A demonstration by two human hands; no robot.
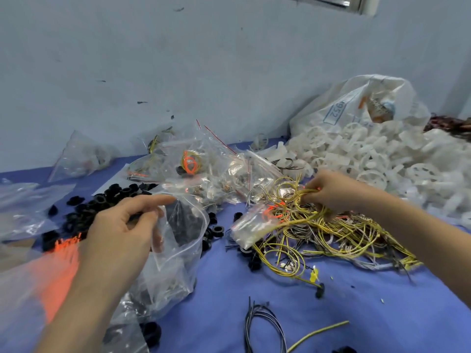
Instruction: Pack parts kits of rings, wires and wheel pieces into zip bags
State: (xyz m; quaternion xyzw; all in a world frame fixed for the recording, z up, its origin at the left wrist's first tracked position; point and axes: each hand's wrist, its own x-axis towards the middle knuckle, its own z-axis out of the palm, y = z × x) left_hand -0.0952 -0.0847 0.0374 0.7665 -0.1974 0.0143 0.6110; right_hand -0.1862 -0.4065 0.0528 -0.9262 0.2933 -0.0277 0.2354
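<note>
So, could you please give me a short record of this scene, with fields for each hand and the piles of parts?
left hand: pinches a clear zip bag near its mouth
right hand: grips a bunch of yellow wires in the tangle
rings: black, heaped beyond the left hand
wheel pieces: white, heaped at the far right
filled bags: piled at centre back
table: blue surface
</note>
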